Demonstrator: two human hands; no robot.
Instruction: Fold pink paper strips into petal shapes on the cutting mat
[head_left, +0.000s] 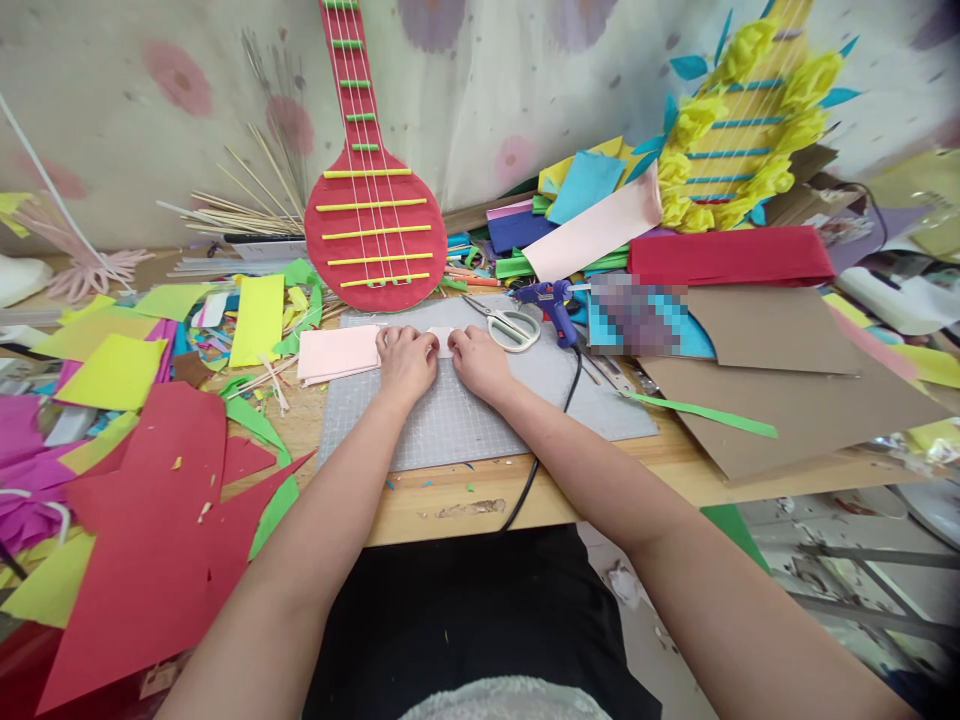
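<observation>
Both of my hands work on a small piece of pale pink paper (444, 343) over the grey cutting mat (480, 420). My left hand (407, 362) pinches its left end, and my right hand (480, 362) pinches the right end, fingers bent. Beside my left hand lies a folded pale pink strip (339, 354). Scissors (513, 328) with whitish handles rest just beyond my right hand. Farther right is a purple glue gun (553, 305), its black cord running down over the table edge. My fingers hide part of the paper.
A red paper lute (375, 235) with yellow bars leans at the back; a yellow flower-trimmed instrument (739, 130) stands at back right. Red paper scraps (161, 500) and coloured offcuts crowd the left. Brown cardboard (780, 400) lies right, with a green strip (701, 414) on it.
</observation>
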